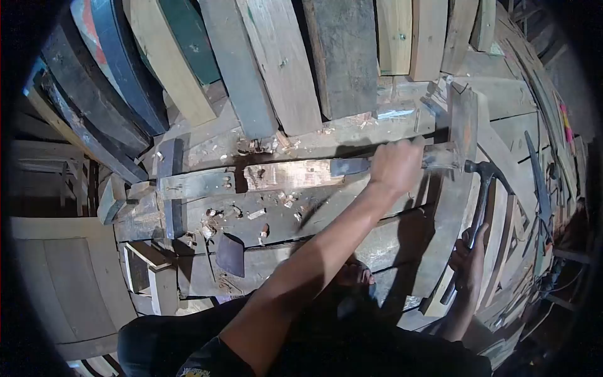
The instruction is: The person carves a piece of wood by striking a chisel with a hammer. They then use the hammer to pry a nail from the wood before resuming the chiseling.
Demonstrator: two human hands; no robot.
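My left hand (397, 164) is closed in a fist around a chisel. The flat blade of the chisel (349, 166) lies over the right end of a freshly bared, pale stretch of a wooden piece (289, 175). A dark notch or hole sits left of that stretch. My right hand (468, 254) is wrapped round the handle of a claw hammer (485, 182), whose head is up, to the right of the chisel's handle end and apart from it. My left forearm crosses the bench in front.
Several boards (282, 63) lean in a row along the far side. Wood chips litter the bench (326, 213). A dark curved piece (230, 254) lies near the front left. A small wooden frame (154, 276) stands at left, and long strips (559, 144) are stacked at right.
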